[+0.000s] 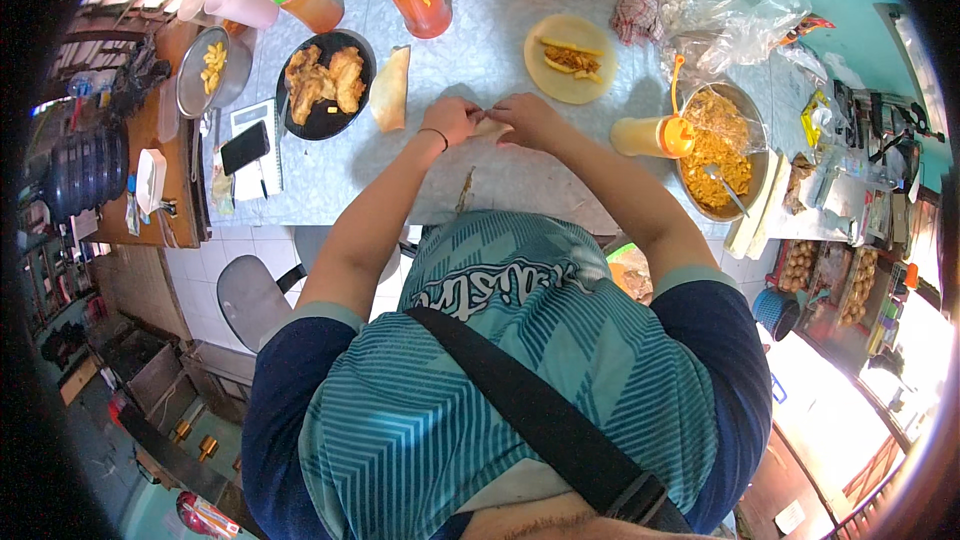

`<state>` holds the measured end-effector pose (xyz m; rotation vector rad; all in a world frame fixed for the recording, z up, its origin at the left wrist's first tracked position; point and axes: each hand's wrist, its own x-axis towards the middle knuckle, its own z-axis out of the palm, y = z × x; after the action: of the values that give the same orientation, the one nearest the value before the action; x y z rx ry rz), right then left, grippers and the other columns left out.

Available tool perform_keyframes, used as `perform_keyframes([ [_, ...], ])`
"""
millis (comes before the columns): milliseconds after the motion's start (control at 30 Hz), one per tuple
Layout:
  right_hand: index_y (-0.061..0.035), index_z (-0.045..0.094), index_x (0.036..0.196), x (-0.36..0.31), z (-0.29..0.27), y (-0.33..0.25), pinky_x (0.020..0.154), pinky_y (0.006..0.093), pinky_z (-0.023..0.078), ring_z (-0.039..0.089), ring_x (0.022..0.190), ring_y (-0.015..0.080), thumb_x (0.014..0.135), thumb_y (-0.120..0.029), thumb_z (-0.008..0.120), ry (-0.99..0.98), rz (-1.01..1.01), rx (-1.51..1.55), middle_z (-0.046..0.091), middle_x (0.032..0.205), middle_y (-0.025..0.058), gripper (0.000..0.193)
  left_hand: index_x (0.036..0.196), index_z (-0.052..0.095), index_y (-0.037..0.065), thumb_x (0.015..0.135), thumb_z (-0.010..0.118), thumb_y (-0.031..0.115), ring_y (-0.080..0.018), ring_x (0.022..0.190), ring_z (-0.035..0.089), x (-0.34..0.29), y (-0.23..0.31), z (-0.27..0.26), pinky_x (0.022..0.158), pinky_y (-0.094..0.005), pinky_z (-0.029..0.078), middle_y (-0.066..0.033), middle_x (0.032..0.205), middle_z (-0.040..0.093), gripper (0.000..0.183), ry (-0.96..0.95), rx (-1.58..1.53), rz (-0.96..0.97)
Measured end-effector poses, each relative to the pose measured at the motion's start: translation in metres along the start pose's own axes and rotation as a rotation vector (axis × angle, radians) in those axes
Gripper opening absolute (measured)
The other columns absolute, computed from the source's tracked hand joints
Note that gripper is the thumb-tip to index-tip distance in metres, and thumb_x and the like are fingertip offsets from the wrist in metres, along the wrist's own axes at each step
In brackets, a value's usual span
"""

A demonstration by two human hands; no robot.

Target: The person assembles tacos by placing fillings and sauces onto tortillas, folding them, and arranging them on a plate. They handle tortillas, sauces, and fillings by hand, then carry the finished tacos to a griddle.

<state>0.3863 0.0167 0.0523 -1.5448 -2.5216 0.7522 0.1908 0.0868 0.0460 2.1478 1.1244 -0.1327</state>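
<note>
Near the middle of the table, my left hand (452, 119) and my right hand (532, 121) meet over a small pale wrapper (488, 128). Fingers of both hands close on it from either side and cover much of it. To the left lies a folded pale sheet (390, 90), beside a black plate (328, 125) of browned fried pieces (311, 77). Beyond my right hand is a round yellowish plate (543, 80); on it sits a brownish filling (572, 62) with yellow strips along its edges.
At right stand a yellow squeeze bottle (645, 136) and a metal bowl (755, 180) of orange-yellow food with a spoon. Orange-lidded containers (417, 5) line the back. A phone (245, 147) on a notebook and a bowl (186, 90) of yellow pieces are left.
</note>
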Motion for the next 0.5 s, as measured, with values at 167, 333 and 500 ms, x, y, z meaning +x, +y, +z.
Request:
perform_keyframes([
  [167, -0.0087, 0.059, 0.123, -0.005, 0.01, -0.003, 0.087, 0.0417, 0.048, 0.059, 0.105, 0.0282, 0.082, -0.026, 0.07, 0.153, -0.013, -0.116, 0.061, 0.115, 0.0076, 0.046, 0.103, 0.069, 0.005, 0.088, 0.065, 0.03, -0.032, 0.094, 0.064, -0.019, -0.012, 0.015, 0.083, -0.0411, 0.051, -0.0137, 0.1, 0.069, 0.029, 0.579, -0.111, 0.069],
  [333, -0.008, 0.061, 0.119, 0.007, 0.011, -0.018, 0.086, 0.0427, 0.049, 0.06, 0.101, 0.0301, 0.084, -0.025, 0.067, 0.032, 0.173, -0.075, 0.057, 0.12, 0.0119, 0.039, 0.108, 0.062, 0.001, 0.094, 0.059, 0.027, -0.0226, 0.092, 0.064, -0.057, -0.017, 0.057, 0.079, -0.0351, 0.05, -0.012, 0.096, 0.066, 0.03, 0.606, -0.738, -0.612],
  [500, -0.0048, 0.066, 0.106, 0.014, 0.021, -0.036, 0.078, 0.0412, 0.051, 0.063, 0.091, 0.0306, 0.086, -0.026, 0.067, 0.103, 0.226, 0.184, 0.064, 0.104, 0.0152, 0.03, 0.113, 0.059, 0.0, 0.095, 0.057, 0.024, -0.019, 0.101, 0.062, -0.048, -0.012, 0.063, 0.083, -0.0329, 0.051, -0.0118, 0.111, 0.064, 0.03, 0.176, -1.148, -0.354],
])
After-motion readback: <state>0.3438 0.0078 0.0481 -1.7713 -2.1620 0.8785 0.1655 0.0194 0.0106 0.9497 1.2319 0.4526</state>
